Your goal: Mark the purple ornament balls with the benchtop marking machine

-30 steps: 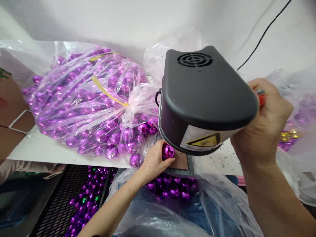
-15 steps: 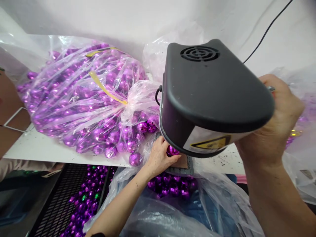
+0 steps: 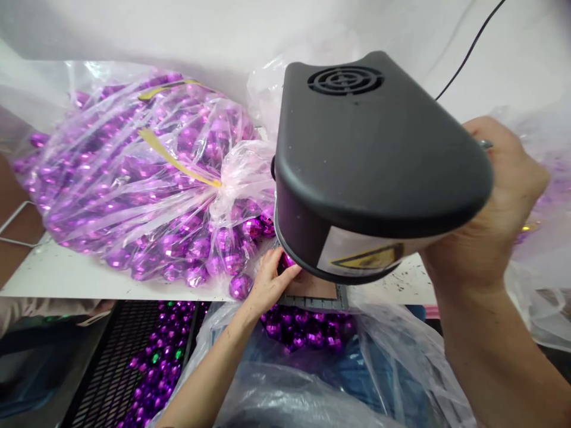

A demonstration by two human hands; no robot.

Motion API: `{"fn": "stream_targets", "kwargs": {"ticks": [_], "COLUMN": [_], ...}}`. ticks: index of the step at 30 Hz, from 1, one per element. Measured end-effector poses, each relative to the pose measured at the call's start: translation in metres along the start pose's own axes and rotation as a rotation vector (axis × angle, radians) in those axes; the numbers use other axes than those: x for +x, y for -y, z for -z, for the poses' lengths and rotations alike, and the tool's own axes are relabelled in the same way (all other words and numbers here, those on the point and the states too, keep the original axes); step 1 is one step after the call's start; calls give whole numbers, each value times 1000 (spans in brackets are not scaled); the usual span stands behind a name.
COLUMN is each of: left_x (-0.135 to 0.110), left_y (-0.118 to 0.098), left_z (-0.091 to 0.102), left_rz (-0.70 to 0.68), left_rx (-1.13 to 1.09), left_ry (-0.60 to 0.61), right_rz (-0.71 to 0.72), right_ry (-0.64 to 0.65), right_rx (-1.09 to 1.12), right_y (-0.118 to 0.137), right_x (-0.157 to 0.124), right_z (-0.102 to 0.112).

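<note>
My left hand [image 3: 270,278] pinches a shiny purple faceted ball [image 3: 288,260] beneath the front edge of a black-cased machine [image 3: 375,160]. Part of that ball is hidden by the casing. Under it lies a brown board [image 3: 312,286] on a grey plate [image 3: 341,300]. The machine has a round vent on top and a yellow warning label in front. My right hand [image 3: 502,196] is closed at the machine's right side, beside a small metal end; its fingers are hidden behind the casing. More purple balls [image 3: 312,333] lie just below the plate.
A tied clear bag [image 3: 147,178] full of purple balls rests on the white table [image 3: 80,270] at left. Below it is a black crate [image 3: 100,368] holding smaller purple and green beads. Clear plastic sheeting [image 3: 285,380] covers the lap. A black cable [image 3: 468,50] crosses the wall.
My left hand and the ball have shifted left in the view, as have the bag and machine. More of the brown board shows. My right hand stays at the machine's side.
</note>
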State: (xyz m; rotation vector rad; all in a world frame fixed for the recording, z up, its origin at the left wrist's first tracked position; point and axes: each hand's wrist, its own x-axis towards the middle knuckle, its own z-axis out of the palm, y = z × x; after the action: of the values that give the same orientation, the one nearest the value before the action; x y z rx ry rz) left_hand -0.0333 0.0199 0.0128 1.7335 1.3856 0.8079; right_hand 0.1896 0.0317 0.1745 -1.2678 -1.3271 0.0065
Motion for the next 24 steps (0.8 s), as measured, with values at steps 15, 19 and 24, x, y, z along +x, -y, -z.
{"fn": "stream_targets", "kwargs": {"ticks": [15,19,24], "left_x": [-7,-4,-5], "left_y": [-3,-10,-17], "left_z": [-33,-38,-30], "left_rz": [-242,-238,-216], "left_rx": [214,216,166], "left_ry": [91,102,178], "right_rz": [-9,-18,-14], "right_ry": [-19,-14,-18], "right_rx": [51,73,78], "right_y": [0,0,-3], "right_x": [-1,0,1], "right_z": [-2,-2,0]}}
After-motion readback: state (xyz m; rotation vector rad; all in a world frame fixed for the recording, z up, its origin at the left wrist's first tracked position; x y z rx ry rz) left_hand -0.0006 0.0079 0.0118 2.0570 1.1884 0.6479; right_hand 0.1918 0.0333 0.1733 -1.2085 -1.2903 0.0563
